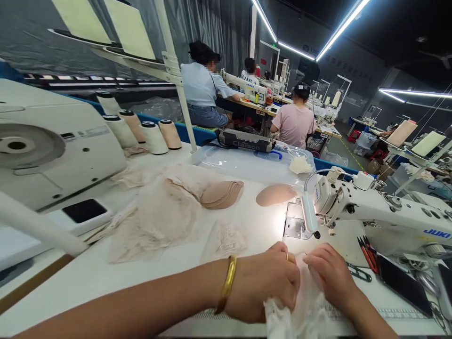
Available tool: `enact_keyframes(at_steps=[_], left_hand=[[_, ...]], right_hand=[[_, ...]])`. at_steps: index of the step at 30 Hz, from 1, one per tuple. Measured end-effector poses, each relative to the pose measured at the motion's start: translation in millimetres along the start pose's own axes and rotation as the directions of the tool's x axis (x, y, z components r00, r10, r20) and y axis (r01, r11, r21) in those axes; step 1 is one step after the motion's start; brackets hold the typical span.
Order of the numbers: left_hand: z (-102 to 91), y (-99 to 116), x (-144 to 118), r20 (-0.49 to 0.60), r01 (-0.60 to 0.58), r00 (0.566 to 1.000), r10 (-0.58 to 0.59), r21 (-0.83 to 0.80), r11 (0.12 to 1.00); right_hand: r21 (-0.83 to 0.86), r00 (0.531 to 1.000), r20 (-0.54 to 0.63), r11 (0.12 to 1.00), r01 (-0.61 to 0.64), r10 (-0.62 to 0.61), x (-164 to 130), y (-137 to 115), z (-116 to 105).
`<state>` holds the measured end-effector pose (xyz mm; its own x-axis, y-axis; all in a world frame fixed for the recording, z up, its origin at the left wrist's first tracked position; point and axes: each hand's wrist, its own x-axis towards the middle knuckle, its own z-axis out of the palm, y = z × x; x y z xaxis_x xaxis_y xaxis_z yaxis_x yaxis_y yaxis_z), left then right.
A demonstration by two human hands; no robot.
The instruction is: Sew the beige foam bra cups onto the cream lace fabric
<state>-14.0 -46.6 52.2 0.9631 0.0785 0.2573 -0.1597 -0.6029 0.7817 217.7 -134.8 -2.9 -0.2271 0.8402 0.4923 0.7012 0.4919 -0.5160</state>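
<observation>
My left hand (263,282), with a gold bangle on its wrist and a ring, grips a piece of white lace fabric (303,310) at the table's front edge. My right hand (330,275) pinches the same fabric from the right side. Both hands sit just in front of the needle plate (294,223) of a white Juki sewing machine (381,216). A stack of beige bra cups (222,194) and a single beige cup (276,194) lie farther back. A small lace piece (229,239) rests left of the hands.
A pile of sheer beige fabric (158,212) covers the table's left middle. Thread cones (153,136) stand at the back left beside another white machine (45,146). A clear plastic bin (254,165) sits behind. A phone (402,282) and scissors (365,247) lie right. Other workers (294,120) sit beyond.
</observation>
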Motion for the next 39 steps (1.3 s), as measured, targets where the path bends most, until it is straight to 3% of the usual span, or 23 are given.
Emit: enact_keyframes(at_steps=[2, 4, 9, 14, 25, 39], left_hand=[[-4.0, -17.8, 7.6, 0.022, -0.084, 0.996, 0.082, 0.369, 0.926], [-8.1, -37.3, 15.5, 0.047, -0.112, 0.994, 0.102, 0.480, 0.870], [-16.5, -61.0, 22.5, 0.044, -0.073, 0.997, 0.059, 0.480, 0.874], [-10.8, -57.6, 22.6, -0.036, -0.032, 0.998, 0.057, 0.485, 0.874], [-5.2, -60.2, 27.2, -0.106, -0.010, 0.992, 0.073, 0.501, 0.865], [-5.0, -63.9, 26.4, -0.068, -0.002, 0.997, 0.043, 0.510, 0.860]], right_hand=[[-0.234, 0.980, 0.149, 0.958, 0.165, -0.133, 19.2, 17.3, -5.5], [-0.348, 0.963, 0.215, 0.908, 0.231, -0.163, 32.0, 30.5, -3.6], [-0.357, 0.973, 0.174, 0.910, 0.209, -0.155, 32.9, 41.0, -0.9], [-0.328, 0.962, 0.243, 0.922, 0.205, -0.128, 28.3, 35.7, -7.8], [-0.482, 0.980, 0.198, 0.869, 0.111, -0.015, 26.0, 41.6, -5.9], [-0.488, 0.980, 0.200, 0.867, 0.098, 0.002, 22.6, 43.9, -5.1]])
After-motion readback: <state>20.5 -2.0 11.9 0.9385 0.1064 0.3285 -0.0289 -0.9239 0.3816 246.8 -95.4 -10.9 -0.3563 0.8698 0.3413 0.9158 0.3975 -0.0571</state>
